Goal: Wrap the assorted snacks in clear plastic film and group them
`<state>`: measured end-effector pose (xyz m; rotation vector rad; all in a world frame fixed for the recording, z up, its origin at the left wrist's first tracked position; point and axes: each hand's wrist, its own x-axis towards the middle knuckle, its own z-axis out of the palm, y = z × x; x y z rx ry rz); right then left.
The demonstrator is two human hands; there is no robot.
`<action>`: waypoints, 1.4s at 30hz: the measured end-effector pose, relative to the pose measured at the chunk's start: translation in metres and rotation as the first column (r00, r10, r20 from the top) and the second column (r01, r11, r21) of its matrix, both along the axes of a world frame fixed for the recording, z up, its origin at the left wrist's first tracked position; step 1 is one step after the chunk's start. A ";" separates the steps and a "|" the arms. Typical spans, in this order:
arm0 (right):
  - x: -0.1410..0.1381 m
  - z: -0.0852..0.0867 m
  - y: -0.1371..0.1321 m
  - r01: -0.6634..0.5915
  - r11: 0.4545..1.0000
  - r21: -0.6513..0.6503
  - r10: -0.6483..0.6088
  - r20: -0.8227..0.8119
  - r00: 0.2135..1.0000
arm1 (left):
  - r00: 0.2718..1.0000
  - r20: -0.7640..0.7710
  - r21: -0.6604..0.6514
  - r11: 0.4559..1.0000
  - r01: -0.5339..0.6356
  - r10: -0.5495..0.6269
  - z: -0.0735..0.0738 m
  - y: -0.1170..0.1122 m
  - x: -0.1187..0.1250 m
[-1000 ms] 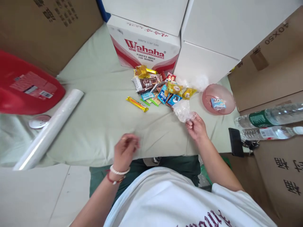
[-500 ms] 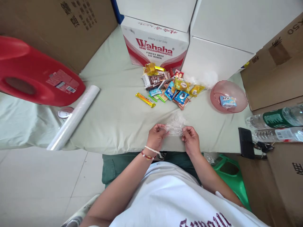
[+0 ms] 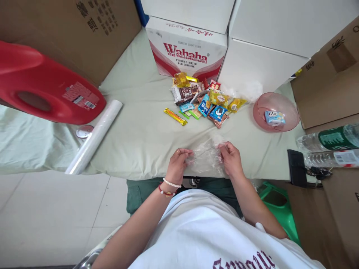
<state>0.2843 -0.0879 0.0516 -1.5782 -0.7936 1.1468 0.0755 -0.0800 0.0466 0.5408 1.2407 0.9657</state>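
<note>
Both my hands hold a thin clear plastic bag (image 3: 206, 158) stretched between them over the front edge of a pale green cloth-covered surface (image 3: 140, 130). My left hand (image 3: 178, 164), with a bead bracelet at the wrist, pinches the bag's left side. My right hand (image 3: 231, 158) pinches its right side. Beyond the bag lies a pile of several wrapped snacks (image 3: 203, 101). A pink bowl (image 3: 277, 108) at the right holds one blue-and-white snack packet (image 3: 274, 117).
A Wahaha carton (image 3: 187, 50) and white boxes (image 3: 263, 56) stand behind the snacks. A roll of clear film (image 3: 94, 138) and a red plastic jug (image 3: 45, 87) lie at the left. Water bottles (image 3: 331, 147), a black phone (image 3: 297, 173) and cardboard boxes crowd the right.
My right hand brought the crumpled bag from beside the snacks toward me. My left hand joined it, and the bag is now pulled wider between both hands.
</note>
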 end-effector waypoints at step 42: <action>0.033 -0.020 -0.024 -0.017 0.998 -0.066 0.034 0.279 0.960 | 0.751 -0.612 0.255 0.961 -0.111 0.249 -0.025 0.078 -0.021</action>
